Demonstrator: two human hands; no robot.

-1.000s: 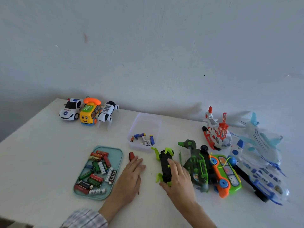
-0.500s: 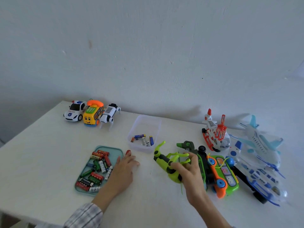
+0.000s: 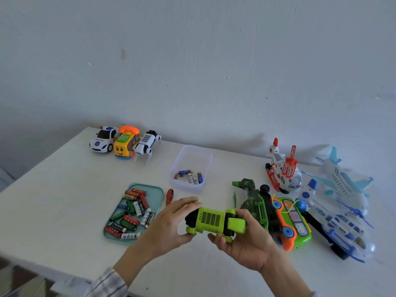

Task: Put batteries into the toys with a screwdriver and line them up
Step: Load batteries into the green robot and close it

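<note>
Head view. Green toy now off the surface and held in the air between both hands, no longer lying flat under the right palm as a second ago. Left hand, then flat by the screwdriver, now up at the toy's dark end, thumb below and fingers curled over the top. Right hand cradling the other end from beneath, fingers wrapped round it. Ribbed green panel turned up toward the camera; probably the start of a search for the battery cover, with no screw yet touched.

Red-handled screwdriver lying untouched just behind the left hand, beside the teal tray of loose batteries. Clear tub with a few more batteries further back.

Three toys lined up at the far left corner, likely finished. Crowded to the right: dark green toy, orange toy and planes, the nearest just beside the right hand. Open room in front, toward the near edge, and across the left side; near edge close under the forearms.
</note>
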